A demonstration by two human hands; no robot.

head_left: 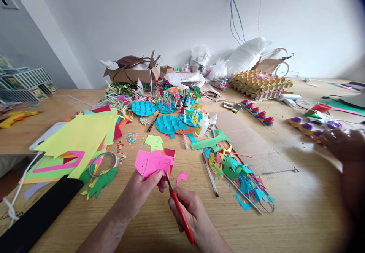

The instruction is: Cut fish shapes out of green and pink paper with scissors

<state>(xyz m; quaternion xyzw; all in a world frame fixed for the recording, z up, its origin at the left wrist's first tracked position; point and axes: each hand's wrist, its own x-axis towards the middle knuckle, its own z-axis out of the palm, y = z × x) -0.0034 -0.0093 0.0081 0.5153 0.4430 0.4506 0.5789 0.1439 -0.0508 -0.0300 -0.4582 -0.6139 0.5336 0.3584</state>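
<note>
My left hand (142,190) pinches a pink paper sheet (151,162) with a fish outline drawn on it, holding it above the wooden table (285,215). My right hand (194,217) is closed round red-handled scissors (179,209), whose blades meet the lower right edge of the pink sheet. A small pink offcut (182,177) lies on the table just right of the blades. A green paper fish (99,182) lies to the left of my left hand.
Stacked coloured paper (76,139) lies at the left, and blue and green scraps (239,177) with a pencil (210,174) at the right. Blue paper discs (168,123), glue bottles (203,125), egg trays (259,82) and a box (131,74) sit farther back. Another person's hand (345,144) reaches in at the right edge.
</note>
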